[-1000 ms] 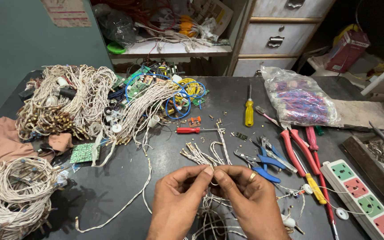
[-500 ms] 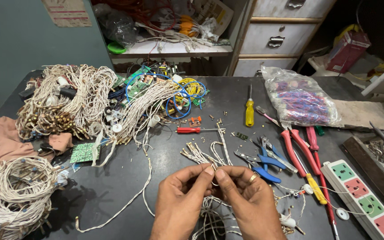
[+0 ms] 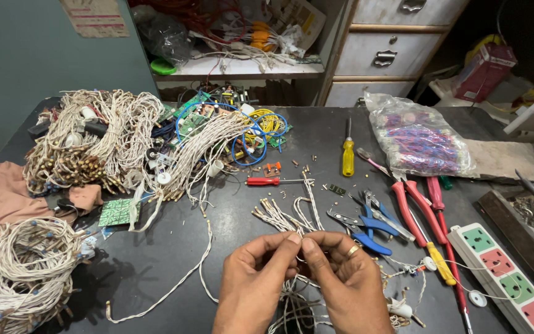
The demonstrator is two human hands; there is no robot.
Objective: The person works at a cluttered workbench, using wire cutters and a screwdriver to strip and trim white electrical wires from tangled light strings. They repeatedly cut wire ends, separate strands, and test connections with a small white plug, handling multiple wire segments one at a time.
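Note:
My left hand (image 3: 256, 284) and my right hand (image 3: 347, 281) meet at the near middle of a dark table (image 3: 230, 204). Thumbs and forefingers of both pinch a thin white twisted wire (image 3: 296, 242) between them. A ring sits on a finger of my right hand. More ends of the white wire bundle (image 3: 285, 216) fan out on the table just beyond my fingertips, and loops of it hang below my hands (image 3: 292, 312).
Blue-handled cutters (image 3: 366, 230), red-handled pliers (image 3: 416, 207), yellow screwdriver (image 3: 348, 154) and small red screwdriver (image 3: 267, 181) lie beyond and right. A power strip (image 3: 507, 275) sits at right, a bag of coloured parts (image 3: 418, 139) behind. Wire heaps (image 3: 100, 145), a coil (image 3: 23, 269) and circuit boards crowd the left.
Both hands stay pinched on the wire at the same spot. Only the fingers have shifted slightly.

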